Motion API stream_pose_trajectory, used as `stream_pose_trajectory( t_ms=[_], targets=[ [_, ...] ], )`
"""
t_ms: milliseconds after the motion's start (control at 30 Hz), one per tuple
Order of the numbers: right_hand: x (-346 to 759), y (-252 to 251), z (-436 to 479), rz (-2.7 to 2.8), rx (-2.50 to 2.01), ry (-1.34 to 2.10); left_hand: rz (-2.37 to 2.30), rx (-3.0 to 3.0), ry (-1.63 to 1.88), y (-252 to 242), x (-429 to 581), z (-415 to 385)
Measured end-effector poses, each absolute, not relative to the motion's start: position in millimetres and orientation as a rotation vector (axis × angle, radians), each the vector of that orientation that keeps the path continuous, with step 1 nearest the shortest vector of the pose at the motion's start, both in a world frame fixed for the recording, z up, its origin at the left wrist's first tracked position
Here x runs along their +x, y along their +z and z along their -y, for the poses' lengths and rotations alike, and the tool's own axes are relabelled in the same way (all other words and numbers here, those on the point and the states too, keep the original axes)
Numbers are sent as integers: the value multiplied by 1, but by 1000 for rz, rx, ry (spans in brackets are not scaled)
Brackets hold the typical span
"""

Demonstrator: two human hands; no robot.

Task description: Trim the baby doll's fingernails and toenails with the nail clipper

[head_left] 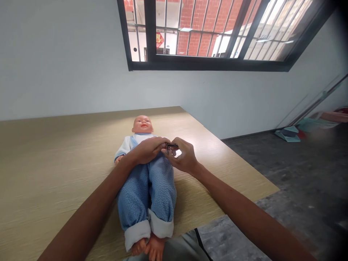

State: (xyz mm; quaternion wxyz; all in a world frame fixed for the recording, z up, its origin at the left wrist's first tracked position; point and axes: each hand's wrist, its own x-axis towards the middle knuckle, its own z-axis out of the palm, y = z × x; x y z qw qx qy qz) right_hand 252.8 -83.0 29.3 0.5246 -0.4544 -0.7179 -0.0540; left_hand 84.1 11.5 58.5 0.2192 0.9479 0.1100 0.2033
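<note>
A baby doll in a white top and fuzzy blue overalls lies on its back on the wooden table, head away from me. My left hand rests across its belly, fingers closed around the doll's hand at its side, which is mostly hidden. Between the thumb and fingers of my right hand is a small dark metal nail clipper. The clipper's tip is against the fingers of my left hand, at the doll's hand. Whether it touches a doll finger, I cannot tell.
The table's right edge slopes toward me, with dark grey floor beyond it. A barred window is set in the pale wall behind. On the floor at the right stands a light-blue dustpan. My leg is under the near edge.
</note>
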Motion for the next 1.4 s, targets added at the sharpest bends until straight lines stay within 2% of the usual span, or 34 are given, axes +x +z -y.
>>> stream_pose_trajectory(
  t_ms=[333,767,1033,1400],
  targets=[
    [253,32,82,1699,-1084,-24,-339,2632,554,57,84,-12],
    [256,34,80,1584,-1076,294,-456,2642,551,57,84,-11],
    [263,37,73,1460,-1008,402,-362,2682,471,61,85,-11],
    [266,44,86,1843,-970,409,-404,2730,488,55,84,-13]
  ],
)
